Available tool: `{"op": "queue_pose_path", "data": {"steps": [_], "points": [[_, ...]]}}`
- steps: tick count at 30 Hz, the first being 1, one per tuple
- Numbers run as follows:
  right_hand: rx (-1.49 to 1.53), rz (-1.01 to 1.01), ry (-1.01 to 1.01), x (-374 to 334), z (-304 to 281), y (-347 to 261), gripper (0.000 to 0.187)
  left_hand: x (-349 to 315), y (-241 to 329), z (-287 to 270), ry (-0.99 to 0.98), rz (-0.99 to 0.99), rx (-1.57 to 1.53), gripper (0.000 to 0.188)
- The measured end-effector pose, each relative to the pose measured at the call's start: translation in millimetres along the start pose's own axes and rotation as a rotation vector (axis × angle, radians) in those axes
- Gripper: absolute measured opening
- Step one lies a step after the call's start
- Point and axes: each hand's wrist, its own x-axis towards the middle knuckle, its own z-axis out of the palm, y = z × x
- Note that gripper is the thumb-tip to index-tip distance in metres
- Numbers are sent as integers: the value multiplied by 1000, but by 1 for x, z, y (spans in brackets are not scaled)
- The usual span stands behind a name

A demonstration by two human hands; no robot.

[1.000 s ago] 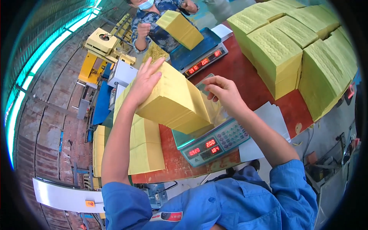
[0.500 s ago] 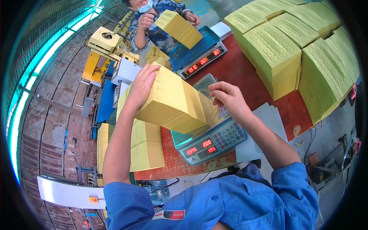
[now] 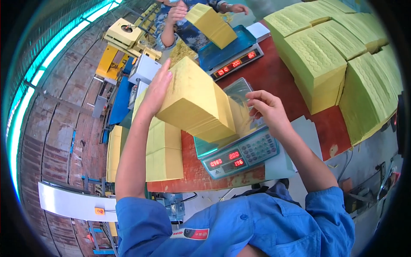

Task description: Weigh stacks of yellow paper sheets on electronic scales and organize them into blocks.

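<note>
A tall block of stacked yellow paper sheets (image 3: pixel 192 100) stands tilted on the pan of a teal-edged digital scale (image 3: pixel 246 156), whose red display is lit. My left hand (image 3: pixel 159 88) rests along the block's left upper side, fingers stretched out and thumb on the paper; it presses against the block without wrapping round it. Over the right part of the pan hovers my right hand (image 3: pixel 267 109), its fingers loosely curled and a little apart, with nothing visible in them. The block hides much of the pan.
Across the red table (image 3: pixel 291 68), a person (image 3: pixel 184 25) has another yellow block (image 3: pixel 212 25) on a second scale (image 3: pixel 235 60). Large yellow paper stacks (image 3: pixel 314 64) fill the right. More blocks (image 3: pixel 165 145) stand at left. White sheets (image 3: pixel 306 137) lie beside my scale.
The view has shifted slightly, so things sit a little further right. My hands keep nearly the same pose around the block. The reading on my scale has changed slightly.
</note>
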Motion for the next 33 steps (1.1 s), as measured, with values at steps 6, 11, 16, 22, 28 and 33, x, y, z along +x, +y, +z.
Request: {"op": "queue_pose_path", "data": {"steps": [6,11,16,22,28,33], "points": [[-79,-91,-55,-3,18,-11,26,-22,-23,5,18,-37,-69,62],[-360,-535,-123,4,71,-54,30,-33,-16,-5,139,-94,-336,65],[-548,-639,-256,4,129,-109,33,-58,-30,-16,317,-119,-777,72],[-1220,-697,-303,34,194,-128,34,-112,-73,14,518,-145,-1245,63],[-1486,-862,-326,95,238,-112,40,-201,-97,56,423,-285,-1435,55],[-1758,-687,-270,117,228,-91,51,-265,-136,97,313,-512,-1534,48]]}}
